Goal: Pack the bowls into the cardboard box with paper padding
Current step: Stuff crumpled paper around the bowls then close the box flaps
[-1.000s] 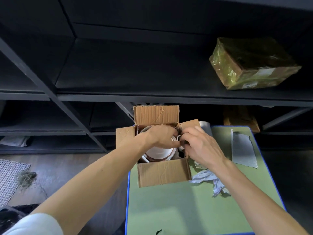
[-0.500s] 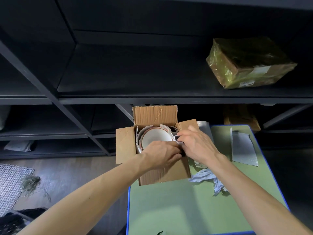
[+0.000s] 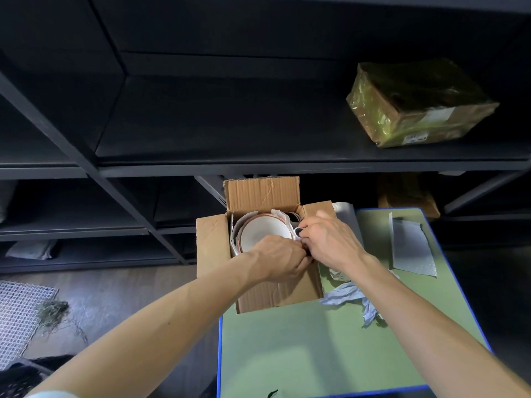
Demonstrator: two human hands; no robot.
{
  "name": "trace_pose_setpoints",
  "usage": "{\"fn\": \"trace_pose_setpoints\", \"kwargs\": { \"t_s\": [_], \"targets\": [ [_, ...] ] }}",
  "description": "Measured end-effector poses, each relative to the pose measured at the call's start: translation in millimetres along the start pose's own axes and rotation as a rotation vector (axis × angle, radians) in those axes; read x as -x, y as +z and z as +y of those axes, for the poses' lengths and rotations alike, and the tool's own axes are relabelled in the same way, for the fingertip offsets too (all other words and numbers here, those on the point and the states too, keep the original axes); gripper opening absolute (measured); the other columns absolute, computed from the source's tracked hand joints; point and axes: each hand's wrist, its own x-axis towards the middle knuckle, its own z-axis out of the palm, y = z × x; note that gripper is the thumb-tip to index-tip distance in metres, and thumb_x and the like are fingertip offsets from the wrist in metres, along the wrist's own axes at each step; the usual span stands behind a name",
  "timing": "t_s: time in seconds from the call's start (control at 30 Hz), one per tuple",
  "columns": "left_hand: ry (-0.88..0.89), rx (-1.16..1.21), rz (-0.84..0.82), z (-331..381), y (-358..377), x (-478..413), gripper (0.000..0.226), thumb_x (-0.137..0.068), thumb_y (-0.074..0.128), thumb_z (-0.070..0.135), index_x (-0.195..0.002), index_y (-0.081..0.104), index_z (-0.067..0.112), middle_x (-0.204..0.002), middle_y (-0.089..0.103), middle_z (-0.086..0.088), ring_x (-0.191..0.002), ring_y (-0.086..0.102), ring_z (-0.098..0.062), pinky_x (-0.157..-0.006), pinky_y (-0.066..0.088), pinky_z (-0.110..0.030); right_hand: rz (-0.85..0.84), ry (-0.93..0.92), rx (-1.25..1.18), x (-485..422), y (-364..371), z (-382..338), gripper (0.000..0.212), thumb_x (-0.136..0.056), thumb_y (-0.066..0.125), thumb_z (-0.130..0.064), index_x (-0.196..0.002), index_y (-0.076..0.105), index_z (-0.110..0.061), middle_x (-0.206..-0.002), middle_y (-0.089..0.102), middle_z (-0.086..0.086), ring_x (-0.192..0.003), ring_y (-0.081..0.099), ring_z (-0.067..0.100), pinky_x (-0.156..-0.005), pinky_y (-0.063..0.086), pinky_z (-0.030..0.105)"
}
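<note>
An open cardboard box (image 3: 214, 245) stands at the far left corner of the green table (image 3: 316, 349). A white bowl with a reddish rim (image 3: 263, 232) lies inside it, with white paper padding (image 3: 280, 214) around its edge. Over the box's near right part, my left hand (image 3: 280, 261) is closed with its fingertips pinched against those of my right hand (image 3: 327, 239). Both hands grip the paper padding at the bowl's right side. What lies under the hands is hidden.
Crumpled paper (image 3: 353, 297) lies on the table right of the box. A flat grey sheet (image 3: 411, 248) sits at the far right. Dark metal shelving (image 3: 258, 165) stands behind, holding a parcel wrapped in yellowish film (image 3: 416, 107). A mesh mat (image 3: 17, 314) lies on the floor left.
My left hand moved from over the bowl toward the box's near right side, uncovering the bowl. It now meets my right hand at the padding.
</note>
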Motion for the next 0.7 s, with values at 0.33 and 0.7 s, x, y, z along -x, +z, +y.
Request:
{"fn": "trace_pose_setpoints", "kwargs": {
  "t_s": [0.33, 0.7],
  "targets": [
    [0.084, 0.141, -0.106, -12.8, -4.4, -8.3, 0.019, -0.093, 0.054, 0.014, -0.100, 0.071, 0.014, -0.100, 0.070, -0.009, -0.094, 0.063, -0.032, -0.073, 0.046, -0.034, -0.075, -0.016, 0.161, -9.5, 13.4, 3.0, 0.024, -0.072, 0.058, -0.011, -0.089, 0.073, -0.019, -0.094, 0.065, -0.004, -0.095, 0.047, 0.024, -0.065, 0.036, 0.033],
    [0.182, 0.139, 0.027, -25.7, 2.6, 5.6, 0.021, -0.093, 0.054, 0.022, -0.104, 0.073, 0.023, -0.108, 0.070, 0.006, -0.101, 0.064, -0.023, -0.069, 0.044, -0.028, -0.102, -0.069, 0.221, -2.7, -4.4, -11.3, 0.014, -0.080, 0.058, -0.013, -0.084, 0.070, -0.018, -0.088, 0.063, -0.005, -0.096, 0.042, 0.022, -0.071, 0.017, 0.032]
  ]
}}
